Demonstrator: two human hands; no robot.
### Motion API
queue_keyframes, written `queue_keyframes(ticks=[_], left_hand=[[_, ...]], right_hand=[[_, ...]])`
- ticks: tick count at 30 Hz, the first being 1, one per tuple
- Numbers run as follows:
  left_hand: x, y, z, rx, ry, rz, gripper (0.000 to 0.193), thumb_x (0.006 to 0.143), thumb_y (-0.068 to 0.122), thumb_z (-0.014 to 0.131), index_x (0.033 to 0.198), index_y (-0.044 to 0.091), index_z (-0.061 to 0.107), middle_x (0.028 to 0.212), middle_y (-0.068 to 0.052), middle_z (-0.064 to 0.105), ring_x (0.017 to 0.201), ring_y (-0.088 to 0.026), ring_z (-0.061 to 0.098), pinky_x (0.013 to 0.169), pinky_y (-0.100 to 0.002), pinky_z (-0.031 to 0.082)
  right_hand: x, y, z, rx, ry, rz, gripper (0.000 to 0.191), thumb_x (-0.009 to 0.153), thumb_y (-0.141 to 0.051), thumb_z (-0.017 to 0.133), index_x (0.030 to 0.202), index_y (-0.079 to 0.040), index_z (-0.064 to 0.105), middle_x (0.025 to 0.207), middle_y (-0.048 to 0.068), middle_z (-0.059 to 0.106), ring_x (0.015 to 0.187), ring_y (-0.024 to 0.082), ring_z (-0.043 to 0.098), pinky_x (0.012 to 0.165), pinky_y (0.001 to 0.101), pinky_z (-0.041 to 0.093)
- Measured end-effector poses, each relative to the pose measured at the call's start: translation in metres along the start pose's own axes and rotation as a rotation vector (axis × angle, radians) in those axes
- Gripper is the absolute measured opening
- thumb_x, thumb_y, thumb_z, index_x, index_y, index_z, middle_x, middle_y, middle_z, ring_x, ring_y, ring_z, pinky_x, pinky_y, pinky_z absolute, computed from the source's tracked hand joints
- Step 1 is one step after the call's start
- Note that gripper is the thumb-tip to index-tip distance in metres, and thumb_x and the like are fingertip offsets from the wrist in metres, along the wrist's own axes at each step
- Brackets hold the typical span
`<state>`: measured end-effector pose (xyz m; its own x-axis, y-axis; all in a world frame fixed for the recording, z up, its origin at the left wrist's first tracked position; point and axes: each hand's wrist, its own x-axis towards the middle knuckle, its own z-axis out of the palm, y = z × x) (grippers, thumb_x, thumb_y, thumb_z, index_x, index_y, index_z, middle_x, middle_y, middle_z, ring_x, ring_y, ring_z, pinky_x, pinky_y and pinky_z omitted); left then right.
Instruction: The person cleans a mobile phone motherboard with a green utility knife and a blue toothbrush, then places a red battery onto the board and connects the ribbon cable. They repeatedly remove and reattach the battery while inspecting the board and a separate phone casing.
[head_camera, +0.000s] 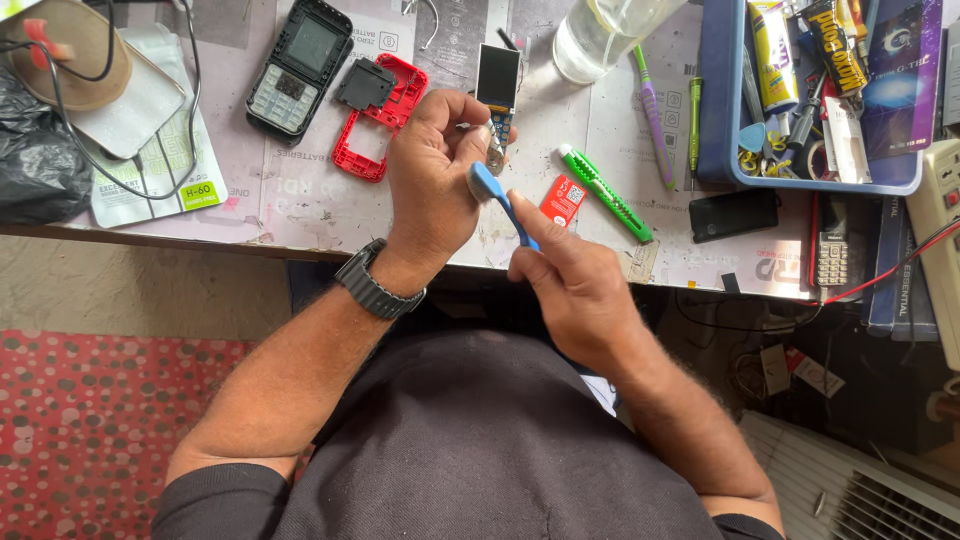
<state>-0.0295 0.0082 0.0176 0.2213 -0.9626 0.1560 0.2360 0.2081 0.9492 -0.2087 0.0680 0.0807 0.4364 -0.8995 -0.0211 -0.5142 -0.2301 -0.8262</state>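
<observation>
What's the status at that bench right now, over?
Left hand grips small circuit board with screen. Right hand holds blue toothbrush at it. Nothing in the way.

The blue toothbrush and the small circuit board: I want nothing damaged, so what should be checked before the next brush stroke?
1. Left hand grips the small circuit board with its attached dark screen: ok, pinched between the fingers.
2. Right hand holds the blue plastic toothbrush by its handle: ok.
3. Brush head meets the board: cannot tell, the left hand hides the contact.
4. Screen clear of the bristles: ok, it stands above the fingers.
5. Red plastic phone frame and black keypad phone body out of the way: ok, both lie apart on the table.
</observation>
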Motion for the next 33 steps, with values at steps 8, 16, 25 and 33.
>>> queue_keyframes(ticks=[8, 16, 25, 33], left_hand=[[0.0, 0.0, 0.0, 0.075, -0.002, -0.059, 0.009, 0.103, -0.005, 0.054, 0.107, 0.001, 0.058, 0.096, -0.011, 0.075, 0.08, -0.011, 0.073, 0.068, -0.024, 0.063], [-0.001, -0.004, 0.001, 0.054, -0.002, -0.012, 0.011, 0.102, -0.008, 0.055, 0.109, 0.0, 0.057, 0.102, -0.01, 0.071, 0.097, -0.016, 0.078, 0.077, -0.026, 0.065], [-0.004, 0.001, 0.004, -0.119, -0.052, -0.075, 0.012, 0.101, -0.009, 0.057, 0.108, 0.0, 0.059, 0.1, -0.007, 0.07, 0.089, -0.01, 0.072, 0.079, -0.025, 0.064], [-0.004, -0.001, 0.006, -0.029, -0.026, -0.101, 0.009, 0.1, -0.007, 0.061, 0.106, 0.001, 0.062, 0.096, -0.003, 0.068, 0.081, -0.005, 0.067, 0.074, -0.021, 0.061]], right_hand=[[0.002, -0.003, 0.005, -0.152, 0.081, -0.059, 0.054, 0.097, 0.0, 0.068, 0.148, -0.013, 0.056, 0.089, 0.015, 0.071, 0.074, 0.021, 0.07, 0.069, 0.0335, 0.056], [-0.001, 0.014, 0.005, -0.217, 0.11, -0.185, 0.056, 0.097, 0.001, 0.07, 0.149, -0.012, 0.053, 0.092, 0.018, 0.071, 0.079, 0.025, 0.07, 0.072, 0.0359, 0.056], [0.014, 0.03, -0.01, -0.362, 0.266, -0.273, 0.061, 0.097, 0.005, 0.067, 0.153, -0.01, 0.048, 0.099, 0.018, 0.068, 0.085, 0.03, 0.069, 0.076, 0.0416, 0.056], [0.02, 0.029, -0.005, -0.469, 0.24, -0.248, 0.058, 0.096, 0.004, 0.068, 0.151, -0.006, 0.052, 0.089, 0.016, 0.065, 0.079, 0.033, 0.067, 0.071, 0.0467, 0.054]])
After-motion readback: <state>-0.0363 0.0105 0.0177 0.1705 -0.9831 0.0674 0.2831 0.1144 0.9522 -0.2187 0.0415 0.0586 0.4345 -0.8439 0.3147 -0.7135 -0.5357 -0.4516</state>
